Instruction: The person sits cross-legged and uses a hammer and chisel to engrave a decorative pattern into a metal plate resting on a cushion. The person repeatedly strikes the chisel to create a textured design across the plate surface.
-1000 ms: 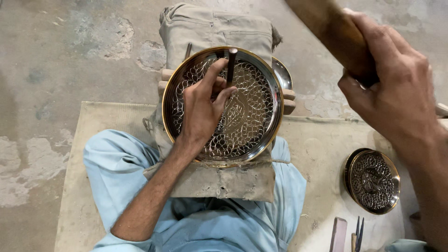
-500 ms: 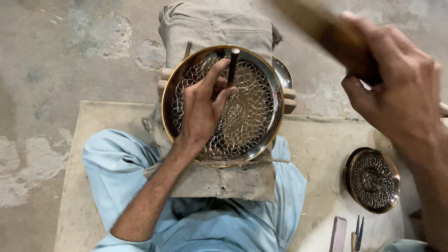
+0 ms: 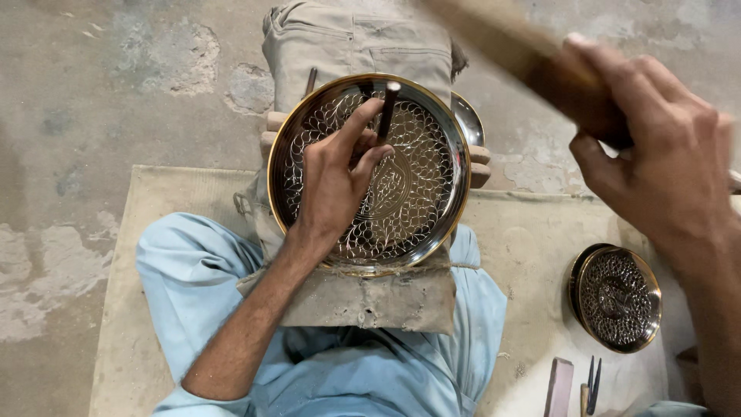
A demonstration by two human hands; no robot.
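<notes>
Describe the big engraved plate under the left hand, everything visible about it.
The big round plate looks like dark polished metal with a bright golden rim. Its face is covered in fine engraved scale-like patterning around a leaf-shaped centre. It lies face up on a cloth-wrapped support over the person's lap. The left hand rests on it, fingers steadying a thin dark punch upright against its upper part. A second shiny dish edge peeks out behind it.
</notes>
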